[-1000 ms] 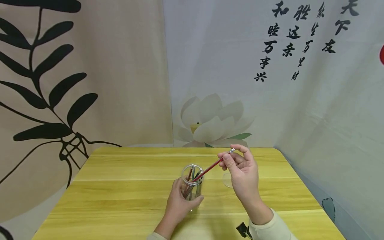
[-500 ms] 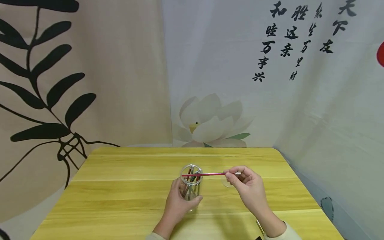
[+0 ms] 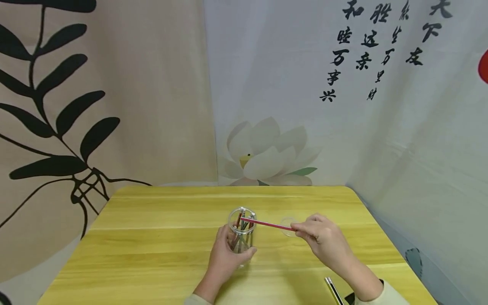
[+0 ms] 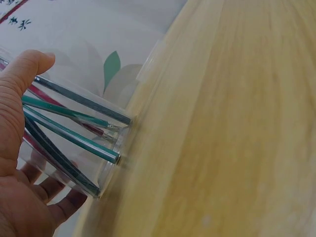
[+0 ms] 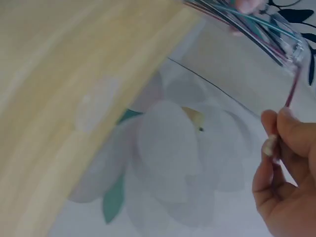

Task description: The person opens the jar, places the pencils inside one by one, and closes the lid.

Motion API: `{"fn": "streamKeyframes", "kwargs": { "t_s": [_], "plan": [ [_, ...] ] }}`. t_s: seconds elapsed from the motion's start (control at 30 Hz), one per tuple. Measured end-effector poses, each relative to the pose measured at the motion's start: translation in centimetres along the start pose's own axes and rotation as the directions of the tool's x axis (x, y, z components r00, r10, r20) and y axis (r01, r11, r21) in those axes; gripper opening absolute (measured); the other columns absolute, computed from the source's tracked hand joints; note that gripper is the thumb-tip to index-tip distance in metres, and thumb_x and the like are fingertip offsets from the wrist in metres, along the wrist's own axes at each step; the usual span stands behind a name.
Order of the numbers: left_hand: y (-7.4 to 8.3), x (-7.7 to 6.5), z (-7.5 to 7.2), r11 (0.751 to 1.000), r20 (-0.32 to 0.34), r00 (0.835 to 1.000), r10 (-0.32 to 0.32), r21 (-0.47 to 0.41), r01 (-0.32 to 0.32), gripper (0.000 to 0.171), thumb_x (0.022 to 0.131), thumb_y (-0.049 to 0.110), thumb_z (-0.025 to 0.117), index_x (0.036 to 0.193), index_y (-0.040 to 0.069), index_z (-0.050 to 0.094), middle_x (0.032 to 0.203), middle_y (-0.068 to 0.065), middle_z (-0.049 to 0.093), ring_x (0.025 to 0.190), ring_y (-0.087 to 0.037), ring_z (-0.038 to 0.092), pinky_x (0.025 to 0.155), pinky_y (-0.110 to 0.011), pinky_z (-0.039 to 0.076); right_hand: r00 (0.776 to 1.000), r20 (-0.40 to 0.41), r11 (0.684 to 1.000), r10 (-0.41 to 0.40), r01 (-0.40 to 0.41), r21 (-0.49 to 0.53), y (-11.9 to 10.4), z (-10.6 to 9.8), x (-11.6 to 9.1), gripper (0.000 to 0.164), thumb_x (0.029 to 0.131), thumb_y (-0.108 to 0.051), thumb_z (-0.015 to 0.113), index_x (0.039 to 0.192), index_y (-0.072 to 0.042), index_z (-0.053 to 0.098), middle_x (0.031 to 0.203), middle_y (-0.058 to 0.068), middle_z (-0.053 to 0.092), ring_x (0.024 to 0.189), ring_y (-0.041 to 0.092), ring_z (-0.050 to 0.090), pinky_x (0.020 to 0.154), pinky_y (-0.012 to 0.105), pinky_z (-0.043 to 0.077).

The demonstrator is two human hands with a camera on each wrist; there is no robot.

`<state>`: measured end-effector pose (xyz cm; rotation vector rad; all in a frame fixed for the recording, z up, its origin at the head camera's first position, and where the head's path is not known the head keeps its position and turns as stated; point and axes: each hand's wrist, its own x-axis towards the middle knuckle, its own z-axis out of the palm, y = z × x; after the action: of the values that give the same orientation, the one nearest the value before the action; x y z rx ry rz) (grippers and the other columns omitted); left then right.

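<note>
My left hand [image 3: 225,258] grips a clear cylindrical jar [image 3: 242,231], its thumb on the near side. Inside the jar several pencils [image 4: 74,136], green, dark and red, lean at different angles; the left wrist view shows their lower ends at the jar's bottom, close to the table. To the right, my right hand [image 3: 324,239] pinches a red pencil [image 3: 268,223] near one end between thumb and fingers. That pencil lies nearly level in the head view, its far end overlapping the jar's mouth. The right wrist view shows the red pencil [image 5: 293,88] reaching to the jar's rim.
A clear round lid [image 3: 288,224] lies on the wooden table [image 3: 152,245], partly behind the red pencil and right hand. A slim shiny stick [image 3: 333,290] is at the front right near the right sleeve. A printed cloth backdrop [image 3: 267,84] hangs behind the table.
My right hand has moved right and down and turned its back upward. The red pencil has swung from a steep slope to nearly level, its tip higher at the jar's mouth. The left hand stays put.
</note>
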<state>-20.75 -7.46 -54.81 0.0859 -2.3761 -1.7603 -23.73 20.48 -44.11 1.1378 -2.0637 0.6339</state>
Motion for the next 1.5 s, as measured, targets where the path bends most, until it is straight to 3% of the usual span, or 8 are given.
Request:
{"fn": "streamKeyframes", "kwargs": {
  "t_s": [0.1,0.17,0.23,0.37,0.63,1.0,1.2,1.5],
  "plan": [
    [0.1,0.1,-0.1,1.000,-0.002,1.000,0.000,-0.008,0.000,0.084,0.074,0.038,0.098,0.145,0.027,0.055,0.127,-0.003,0.055,0.116,-0.023,0.061,0.098,-0.042,0.056,0.983,0.151,0.994,0.108,-0.111,0.014,0.0,0.6,-1.2,0.015,0.091,-0.018,0.081,0.105,-0.013,0.085,0.086,-0.008,0.078,0.077,0.005,0.066,0.063,0.012,0.052],
    [0.1,0.1,-0.2,1.000,0.000,1.000,-0.003,-0.013,0.003,0.084,0.074,0.038,0.098,0.145,0.027,0.055,0.126,-0.003,0.055,0.115,-0.023,0.060,0.098,-0.041,0.054,0.956,0.235,0.976,0.178,-0.201,0.078,-0.2,1.1,-1.8,0.025,0.083,-0.004,0.086,0.106,-0.012,0.084,0.090,-0.005,0.080,0.080,0.005,0.069,0.065,0.016,0.056],
    [0.1,0.1,-0.2,1.000,0.001,1.000,-0.006,-0.008,0.006,0.084,0.075,0.036,0.098,0.146,0.027,0.055,0.126,-0.003,0.054,0.116,-0.024,0.060,0.099,-0.042,0.055,0.929,0.285,0.945,0.238,-0.289,0.155,-0.6,1.5,-2.1,0.020,0.088,-0.004,0.082,0.106,-0.012,0.083,0.093,-0.003,0.080,0.083,0.004,0.071,0.067,0.019,0.059],
    [0.1,0.0,-0.1,1.000,0.002,1.000,-0.011,-0.007,0.011,0.084,0.076,0.035,0.098,0.147,0.026,0.054,0.131,-0.003,0.055,0.123,-0.027,0.060,0.103,-0.046,0.055,0.921,0.264,0.884,0.288,-0.362,0.297,-1.4,2.1,-2.2,0.017,0.092,-0.003,0.079,0.105,-0.013,0.081,0.096,-0.003,0.080,0.088,0.003,0.073,0.072,0.024,0.063],
    [0.1,0.0,-0.1,1.000,0.002,1.000,-0.005,0.005,0.005,0.085,0.075,0.040,0.098,0.147,0.027,0.053,0.134,-0.003,0.055,0.126,-0.029,0.060,0.104,-0.052,0.057,0.944,0.209,0.846,0.255,-0.322,0.425,-2.5,2.5,-1.6,0.022,0.092,0.000,0.078,0.105,-0.018,0.079,0.097,-0.002,0.080,0.092,0.004,0.073,0.077,0.025,0.064],
    [0.2,-0.1,-0.1,1.000,-0.002,1.000,0.002,0.018,-0.002,0.086,0.076,0.040,0.097,0.148,0.026,0.052,0.138,-0.003,0.055,0.129,-0.029,0.059,0.106,-0.054,0.055,0.889,0.211,0.740,0.407,-0.456,0.494,-2.4,1.6,-0.1,0.017,0.103,-0.001,0.066,0.114,-0.013,0.070,0.101,-0.001,0.079,0.093,0.006,0.074,0.079,0.026,0.060],
    [0.4,-0.2,-0.3,1.000,-0.004,1.000,-0.008,0.008,0.008,0.085,0.075,0.038,0.098,0.147,0.027,0.053,0.137,-0.002,0.055,0.130,-0.030,0.059,0.107,-0.054,0.055,0.899,0.176,0.760,0.402,-0.434,0.484,-2.3,1.1,1.8,0.020,0.102,-0.001,0.068,0.117,-0.012,0.075,0.098,0.001,0.080,0.088,0.007,0.074,0.075,0.026,0.061],
    [0.3,-0.3,-0.2,1.000,-0.005,1.000,0.011,0.019,-0.011,0.082,0.075,0.039,0.098,0.143,0.026,0.055,0.133,-0.003,0.055,0.121,-0.026,0.061,0.100,-0.046,0.057,0.855,0.116,0.789,0.505,-0.512,0.338,-1.1,-0.7,3.5,0.012,0.097,-0.008,0.078,0.105,-0.016,0.080,0.094,-0.003,0.081,0.081,0.001,0.070,0.068,0.025,0.055]
  ]
}}
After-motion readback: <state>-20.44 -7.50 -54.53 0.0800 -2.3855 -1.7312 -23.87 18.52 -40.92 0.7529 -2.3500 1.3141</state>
